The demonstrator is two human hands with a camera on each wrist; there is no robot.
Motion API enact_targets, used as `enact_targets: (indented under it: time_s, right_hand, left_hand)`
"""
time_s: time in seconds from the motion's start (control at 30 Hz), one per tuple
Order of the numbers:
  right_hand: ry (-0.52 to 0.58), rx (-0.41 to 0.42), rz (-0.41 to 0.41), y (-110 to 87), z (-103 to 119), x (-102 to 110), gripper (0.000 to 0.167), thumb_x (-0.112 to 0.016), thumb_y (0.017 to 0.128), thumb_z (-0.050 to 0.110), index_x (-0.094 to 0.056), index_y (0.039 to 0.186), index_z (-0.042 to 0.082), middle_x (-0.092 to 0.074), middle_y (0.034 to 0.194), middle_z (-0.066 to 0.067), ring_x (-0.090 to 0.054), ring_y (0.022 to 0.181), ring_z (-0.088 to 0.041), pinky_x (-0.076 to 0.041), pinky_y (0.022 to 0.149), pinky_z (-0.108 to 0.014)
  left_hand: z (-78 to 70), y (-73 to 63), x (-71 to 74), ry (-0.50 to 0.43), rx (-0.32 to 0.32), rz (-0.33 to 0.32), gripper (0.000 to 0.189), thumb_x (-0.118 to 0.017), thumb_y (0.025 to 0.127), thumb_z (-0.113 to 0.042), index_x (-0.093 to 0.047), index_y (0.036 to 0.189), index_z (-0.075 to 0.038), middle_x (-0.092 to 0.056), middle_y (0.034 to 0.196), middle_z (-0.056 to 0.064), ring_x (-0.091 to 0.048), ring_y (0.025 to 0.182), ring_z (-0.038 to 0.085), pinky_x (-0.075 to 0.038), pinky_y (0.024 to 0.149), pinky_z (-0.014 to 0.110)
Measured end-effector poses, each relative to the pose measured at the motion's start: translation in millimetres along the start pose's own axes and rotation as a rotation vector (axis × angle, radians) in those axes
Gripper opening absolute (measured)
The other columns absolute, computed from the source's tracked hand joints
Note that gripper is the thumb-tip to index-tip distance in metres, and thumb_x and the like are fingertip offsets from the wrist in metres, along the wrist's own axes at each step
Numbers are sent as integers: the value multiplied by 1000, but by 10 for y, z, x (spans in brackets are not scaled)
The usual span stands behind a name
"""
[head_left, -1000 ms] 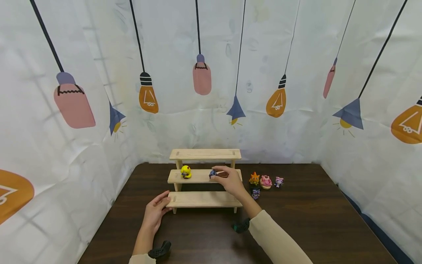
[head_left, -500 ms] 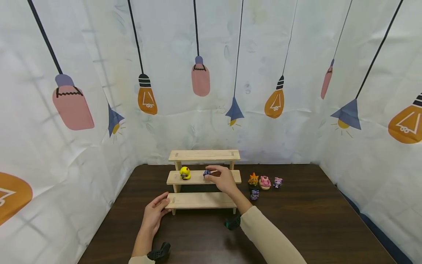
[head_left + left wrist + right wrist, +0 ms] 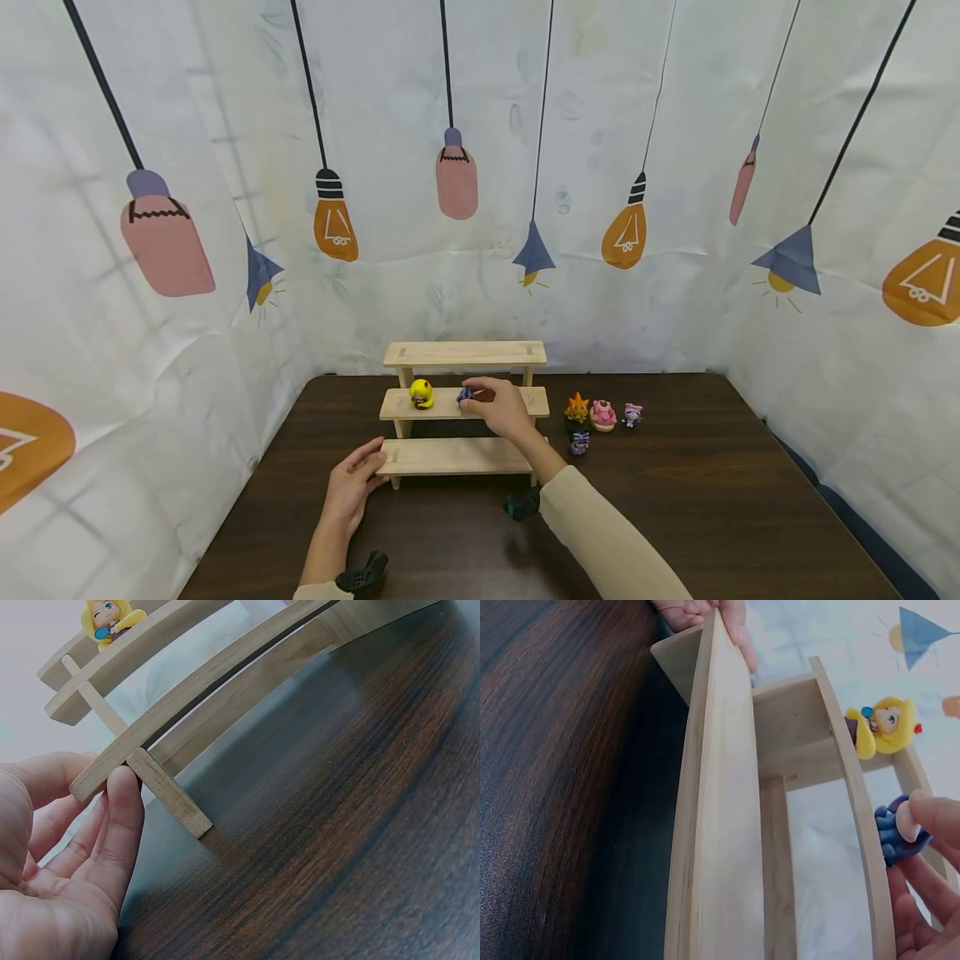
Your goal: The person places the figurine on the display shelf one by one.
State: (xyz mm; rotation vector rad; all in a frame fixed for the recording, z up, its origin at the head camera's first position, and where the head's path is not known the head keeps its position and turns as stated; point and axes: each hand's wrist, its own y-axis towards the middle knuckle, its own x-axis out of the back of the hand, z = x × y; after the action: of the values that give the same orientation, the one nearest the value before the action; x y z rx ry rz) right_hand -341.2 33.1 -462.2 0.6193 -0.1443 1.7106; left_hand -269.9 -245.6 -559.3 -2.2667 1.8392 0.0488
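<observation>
A three-tier wooden display stand (image 3: 457, 454) stands on the dark table. My left hand (image 3: 354, 479) grips the left end of its lowest shelf; in the left wrist view, fingers (image 3: 124, 799) lie at the board's end beside the leg. On the middle shelf sits a yellow-haired figurine (image 3: 422, 393), toward the left. To its right, my right hand (image 3: 501, 406) pinches a small dark-blue figurine (image 3: 900, 829) between thumb and fingers. That figurine is at the middle shelf's surface, partly covered by the fingers; I cannot tell whether it bears its weight there.
Right of the stand several figurines are grouped on the table: an orange spiky one (image 3: 577, 407), a pink one (image 3: 603, 415), a pale purple one (image 3: 633, 414) and a dark purple one (image 3: 580, 442). A printed cloth backdrop (image 3: 480, 292) surrounds the table.
My right hand has moved left along the middle shelf with the dark-blue figurine, nearer the yellow-haired one. The left hand has stayed at the lowest shelf's end.
</observation>
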Motion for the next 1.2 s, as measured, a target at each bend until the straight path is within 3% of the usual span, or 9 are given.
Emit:
enact_targets:
  time_s: [0.83,1.2]
  right_hand:
    - [-44,11,2,-11,18,-26,35,-75,95,23,-71,129,17,-72,120,-5,-69,105,-23,-60,86,-38]
    - [37,-3,-38,-113,-67,55,40,-76,94,29,-67,132,19,-70,125,-6,-68,109,-23,-60,87,-39]
  left_hand:
    - [-13,-19,0,14,-4,-3,56,-68,100,-19,-50,150,-2,-70,102,-12,-68,93,6,-60,79,24]
    - [-4,-22,2,7,-9,1,55,-67,101,-18,-49,150,-1,-70,100,-11,-68,92,7,-60,79,24]
